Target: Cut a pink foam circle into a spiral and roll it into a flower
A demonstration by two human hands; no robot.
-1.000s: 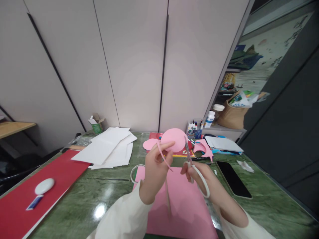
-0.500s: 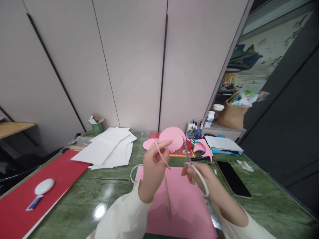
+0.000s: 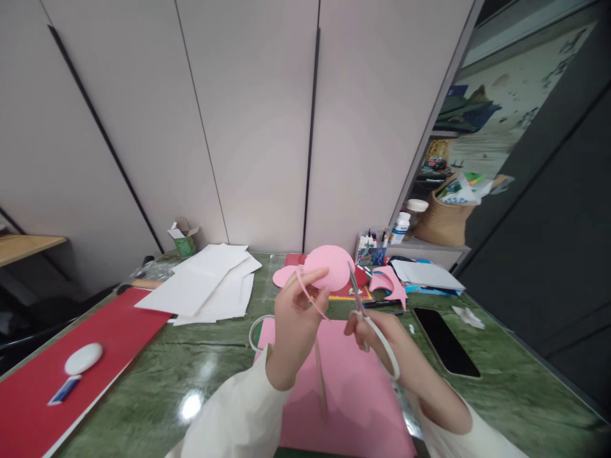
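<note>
Raised over the table, my left hand pinches a round piece of pink paper between thumb and fingers. A thin pink paper strip curls down across those fingers. My right hand grips white-handled scissors, whose blades point up and meet the right edge of the round piece. Beneath both hands lies a large pink sheet with a pencil-like stick on it. Behind my left hand rests a smaller pink oval.
White papers and a red sheet bearing a white oval object lie left. A tape roll sits by my left wrist. To the right are pink scraps, a phone and a pen box.
The scissors and my right hand have shifted slightly left, with the blades at the round piece's edge. The thin strip hangs slightly differently. My left hand holds nearly still.
</note>
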